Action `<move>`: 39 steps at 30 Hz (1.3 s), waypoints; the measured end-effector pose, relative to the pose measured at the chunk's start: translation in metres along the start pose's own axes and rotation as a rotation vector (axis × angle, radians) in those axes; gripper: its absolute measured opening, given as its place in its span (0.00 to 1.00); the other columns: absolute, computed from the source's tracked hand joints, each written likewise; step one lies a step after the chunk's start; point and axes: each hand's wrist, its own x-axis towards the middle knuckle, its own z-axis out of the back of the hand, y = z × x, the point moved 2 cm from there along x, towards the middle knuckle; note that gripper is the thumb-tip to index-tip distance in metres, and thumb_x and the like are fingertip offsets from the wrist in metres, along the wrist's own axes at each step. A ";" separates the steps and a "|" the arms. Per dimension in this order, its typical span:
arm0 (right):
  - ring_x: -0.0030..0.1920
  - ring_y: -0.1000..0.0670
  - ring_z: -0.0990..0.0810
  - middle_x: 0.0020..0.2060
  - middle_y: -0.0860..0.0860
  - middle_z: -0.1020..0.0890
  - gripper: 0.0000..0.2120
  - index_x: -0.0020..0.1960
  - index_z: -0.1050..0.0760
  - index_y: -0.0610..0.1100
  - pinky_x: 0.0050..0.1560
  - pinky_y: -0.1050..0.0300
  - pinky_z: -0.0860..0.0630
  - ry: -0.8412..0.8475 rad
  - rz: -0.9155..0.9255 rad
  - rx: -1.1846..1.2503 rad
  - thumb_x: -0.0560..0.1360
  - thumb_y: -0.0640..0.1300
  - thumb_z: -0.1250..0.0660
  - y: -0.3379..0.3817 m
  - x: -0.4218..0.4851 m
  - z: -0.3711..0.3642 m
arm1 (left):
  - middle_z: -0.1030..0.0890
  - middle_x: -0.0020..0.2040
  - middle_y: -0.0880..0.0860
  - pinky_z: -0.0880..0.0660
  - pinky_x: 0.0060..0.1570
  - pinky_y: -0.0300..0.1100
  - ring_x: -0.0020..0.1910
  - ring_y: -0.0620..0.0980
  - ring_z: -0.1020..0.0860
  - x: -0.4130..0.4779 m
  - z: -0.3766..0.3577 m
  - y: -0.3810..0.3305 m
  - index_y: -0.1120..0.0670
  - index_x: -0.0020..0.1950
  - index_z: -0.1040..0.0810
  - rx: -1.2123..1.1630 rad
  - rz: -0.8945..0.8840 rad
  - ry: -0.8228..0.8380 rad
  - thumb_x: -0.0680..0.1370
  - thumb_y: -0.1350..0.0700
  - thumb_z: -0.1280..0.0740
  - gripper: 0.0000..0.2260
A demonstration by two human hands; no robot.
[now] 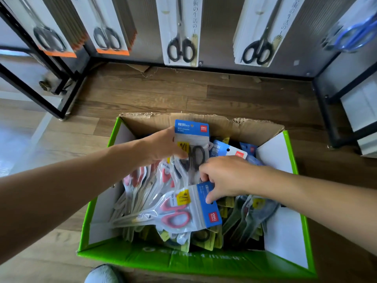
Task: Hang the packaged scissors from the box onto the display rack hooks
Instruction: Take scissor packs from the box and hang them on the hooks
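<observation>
A green cardboard box (142, 258) stands open on the floor, full of packaged scissors. My left hand (163, 146) grips an upright pack of black-handled scissors (192, 137) with a blue header card. My right hand (226, 176) pinches the blue header of a pack of red-handled scissors (179, 213) lying on top of the pile. Above, the display rack (204, 27) holds hanging packs of black-handled scissors (180, 35); its hooks are out of view.
Black metal rack frames stand at left (40, 94) and right (330, 119) of the box. Blue-handled scissors (355, 35) hang at the upper right. Wooden floor (163, 92) lies between box and rack. A shoe tip (102, 274) shows at the bottom edge.
</observation>
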 end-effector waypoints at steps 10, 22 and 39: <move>0.31 0.56 0.31 0.31 0.55 0.28 0.06 0.44 0.28 0.47 0.33 0.61 0.35 -0.397 -0.072 0.527 0.76 0.43 0.31 -0.030 0.010 0.035 | 0.20 0.58 0.65 0.24 0.58 0.59 0.57 0.65 0.21 -0.002 0.000 0.003 0.55 0.68 0.28 -0.180 0.006 0.082 0.63 0.65 0.29 0.33; 0.56 0.49 0.26 0.52 0.51 0.22 0.17 0.59 0.24 0.45 0.57 0.52 0.28 -0.952 -0.063 0.460 0.72 0.46 0.26 -0.020 0.042 0.076 | 0.16 0.45 0.63 0.20 0.52 0.52 0.42 0.56 0.17 -0.009 -0.003 -0.012 0.64 0.51 0.19 -0.437 -0.136 0.008 0.72 0.68 0.28 0.09; 0.58 0.43 0.18 0.55 0.42 0.16 0.25 0.63 0.24 0.41 0.65 0.41 0.26 -0.447 0.049 1.641 0.67 0.36 0.24 0.016 0.061 0.021 | 0.17 0.38 0.50 0.22 0.39 0.40 0.37 0.47 0.18 -0.022 0.029 -0.005 0.56 0.51 0.20 -0.816 -0.157 -0.247 0.81 0.61 0.38 0.07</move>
